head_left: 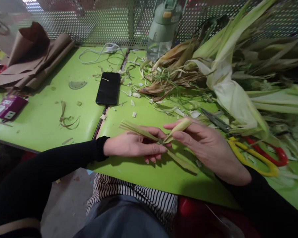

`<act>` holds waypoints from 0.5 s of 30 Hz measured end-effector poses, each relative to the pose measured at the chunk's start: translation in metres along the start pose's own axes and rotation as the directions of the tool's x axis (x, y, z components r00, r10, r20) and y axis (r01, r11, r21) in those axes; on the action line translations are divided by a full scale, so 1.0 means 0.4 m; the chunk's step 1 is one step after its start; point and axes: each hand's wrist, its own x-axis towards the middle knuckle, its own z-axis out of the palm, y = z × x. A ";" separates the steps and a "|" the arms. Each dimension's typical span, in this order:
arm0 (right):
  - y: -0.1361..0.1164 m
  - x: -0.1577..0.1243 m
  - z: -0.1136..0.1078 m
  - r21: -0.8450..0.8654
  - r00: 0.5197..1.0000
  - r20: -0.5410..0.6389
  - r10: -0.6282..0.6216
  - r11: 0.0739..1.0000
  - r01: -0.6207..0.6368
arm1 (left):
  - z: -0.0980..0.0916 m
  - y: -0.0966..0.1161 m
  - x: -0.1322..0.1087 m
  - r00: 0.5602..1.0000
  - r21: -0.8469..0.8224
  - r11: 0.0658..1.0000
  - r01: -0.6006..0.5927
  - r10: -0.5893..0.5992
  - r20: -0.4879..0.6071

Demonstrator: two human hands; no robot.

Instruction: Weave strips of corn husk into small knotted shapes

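Note:
Near the front edge of the green table, my left hand pinches a small bundle of pale green husk strips between thumb and fingers. One leaf-like husk piece points down to the right from the pinch. My right hand has its thumb and fingers closed on another folded husk piece, which rises from the same joint. Both hands nearly meet there. Scissors with yellow and red handles lie just right of my right hand, partly covered by husks.
A black phone lies across the table seam. Behind are a white cable and a green bottle. Corn husks heap at the right. Brown paper, a purple box and a green protractor lie left.

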 end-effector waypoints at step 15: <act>-0.007 -0.032 0.037 0.490 0.951 -0.018 0.308 0.832 -0.260 | 0.015 -0.001 -0.011 0.998 0.023 0.998 -0.052 0.052 -0.016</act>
